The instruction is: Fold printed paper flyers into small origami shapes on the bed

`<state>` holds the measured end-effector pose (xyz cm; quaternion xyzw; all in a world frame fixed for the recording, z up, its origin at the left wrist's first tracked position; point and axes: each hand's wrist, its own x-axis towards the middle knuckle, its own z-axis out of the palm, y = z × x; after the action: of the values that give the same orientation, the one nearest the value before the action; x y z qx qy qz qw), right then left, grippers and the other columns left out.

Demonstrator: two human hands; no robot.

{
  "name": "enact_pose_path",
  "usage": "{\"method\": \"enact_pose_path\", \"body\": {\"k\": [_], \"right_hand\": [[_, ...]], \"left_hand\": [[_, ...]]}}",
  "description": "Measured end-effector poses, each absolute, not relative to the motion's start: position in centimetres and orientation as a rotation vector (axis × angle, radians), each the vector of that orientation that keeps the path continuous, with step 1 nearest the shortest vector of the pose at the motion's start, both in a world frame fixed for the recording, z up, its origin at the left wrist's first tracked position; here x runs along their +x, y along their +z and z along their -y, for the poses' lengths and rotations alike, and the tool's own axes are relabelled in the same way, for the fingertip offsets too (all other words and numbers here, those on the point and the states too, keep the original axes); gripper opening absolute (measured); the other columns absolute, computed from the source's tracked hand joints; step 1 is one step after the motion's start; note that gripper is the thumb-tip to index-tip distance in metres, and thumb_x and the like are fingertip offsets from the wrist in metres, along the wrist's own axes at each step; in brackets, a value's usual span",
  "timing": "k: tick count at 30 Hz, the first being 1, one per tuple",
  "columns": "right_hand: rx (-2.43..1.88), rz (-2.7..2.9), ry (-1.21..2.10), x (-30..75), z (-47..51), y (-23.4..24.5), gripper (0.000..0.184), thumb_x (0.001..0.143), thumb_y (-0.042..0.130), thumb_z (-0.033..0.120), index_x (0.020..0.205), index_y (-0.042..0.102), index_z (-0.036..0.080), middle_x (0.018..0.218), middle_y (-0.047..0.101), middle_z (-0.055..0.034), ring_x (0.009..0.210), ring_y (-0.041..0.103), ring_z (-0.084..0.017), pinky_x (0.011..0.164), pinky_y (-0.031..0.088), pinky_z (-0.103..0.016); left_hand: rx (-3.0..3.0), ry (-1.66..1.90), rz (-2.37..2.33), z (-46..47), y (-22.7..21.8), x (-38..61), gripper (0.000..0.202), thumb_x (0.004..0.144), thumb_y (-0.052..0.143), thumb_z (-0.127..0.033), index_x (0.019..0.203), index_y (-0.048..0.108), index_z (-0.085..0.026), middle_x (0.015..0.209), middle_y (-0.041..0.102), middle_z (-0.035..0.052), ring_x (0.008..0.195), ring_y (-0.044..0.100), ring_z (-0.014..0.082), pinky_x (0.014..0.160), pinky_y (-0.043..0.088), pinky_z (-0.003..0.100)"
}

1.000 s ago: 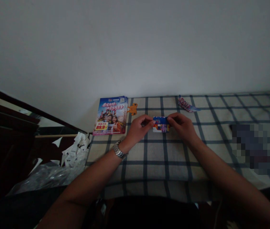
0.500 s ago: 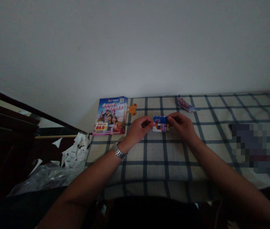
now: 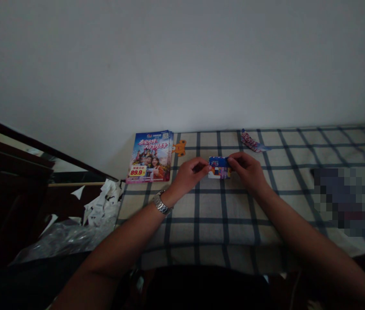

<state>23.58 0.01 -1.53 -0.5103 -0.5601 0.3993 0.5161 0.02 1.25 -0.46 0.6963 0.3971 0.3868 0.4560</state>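
Note:
A small printed piece of paper (image 3: 218, 168), blue at its top with white, yellow and purple below, is stretched between my hands above the checked cloth. My left hand (image 3: 190, 174), with a metal-band watch on its wrist, pinches the paper's left edge. At the upper right corner, my right hand (image 3: 247, 170) grips it between thumb and fingers. To the left lies a stack of printed leaflets (image 3: 150, 157). An orange bear-shaped cutout (image 3: 180, 148) sits just beside that stack. Beyond my right hand rests a torn strip of printed paper (image 3: 252, 142).
The checked cloth (image 3: 182, 232) covers the surface up to the white wall (image 3: 202, 64). On the right is a blurred-out dark object (image 3: 347, 200). Crumpled clear plastic (image 3: 72, 234) and torn white paper (image 3: 103, 202) lie past the left edge.
Both hands keep hold of the paper in nearly the same place. The whole view has shifted very slightly; little else differs.

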Motion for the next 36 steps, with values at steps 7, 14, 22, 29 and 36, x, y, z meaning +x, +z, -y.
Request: {"method": "enact_pose_path", "body": {"k": [7,14,22,29,36], "right_hand": [[-1.234,1.307,0.968,23.59,-0.03,-1.22,0.033,0.086,0.077,0.056,0.089,0.071,0.024,0.081,0.070,-0.0022,0.075,0.066,-0.020,0.069,0.055,-0.034],[-1.235,1.333,0.959,23.56,0.12,-1.26,0.032,0.088,0.076,0.055,0.090,0.072,0.024,0.082,0.071,-0.0024,0.076,0.067,-0.020,0.070,0.056,-0.034],[-1.247,1.314,0.949,23.55,0.10,-1.19,0.032,0.087,0.077,0.055,0.090,0.072,0.023,0.082,0.071,-0.0023,0.075,0.067,-0.019,0.069,0.057,-0.033],[-1.253,1.281,0.931,23.72,0.07,-0.91,0.035,0.086,0.077,0.056,0.090,0.071,0.022,0.079,0.070,-0.0013,0.073,0.066,-0.018,0.069,0.056,-0.033],[-1.259,1.292,0.926,23.63,0.18,-0.73,0.036,0.086,0.076,0.058,0.090,0.071,0.023,0.080,0.070,-0.0022,0.073,0.067,-0.019,0.070,0.059,-0.034]], "left_hand": [[1.771,0.892,-0.996,-1.19,-0.40,0.03,0.027,0.096,0.068,-0.046,0.096,0.073,-0.019,0.092,0.076,0.0035,0.082,0.069,0.0166,0.074,0.053,0.028],[1.802,0.902,-1.036,-1.26,-0.38,0.02,0.024,0.097,0.067,-0.042,0.094,0.073,-0.018,0.090,0.075,0.0034,0.080,0.069,0.0160,0.072,0.052,0.027],[1.781,0.905,-1.020,-1.04,-0.22,0.07,0.023,0.096,0.068,-0.042,0.096,0.072,-0.019,0.092,0.076,0.0034,0.081,0.069,0.0160,0.074,0.053,0.027],[1.755,0.883,-1.002,-0.82,-0.04,0.23,0.024,0.095,0.069,-0.043,0.096,0.072,-0.019,0.093,0.076,0.0028,0.082,0.071,0.0164,0.077,0.055,0.028],[1.765,0.880,-1.041,-0.92,0.17,0.20,0.024,0.095,0.069,-0.043,0.094,0.072,-0.019,0.093,0.076,0.0036,0.081,0.070,0.0167,0.076,0.055,0.029]]}}
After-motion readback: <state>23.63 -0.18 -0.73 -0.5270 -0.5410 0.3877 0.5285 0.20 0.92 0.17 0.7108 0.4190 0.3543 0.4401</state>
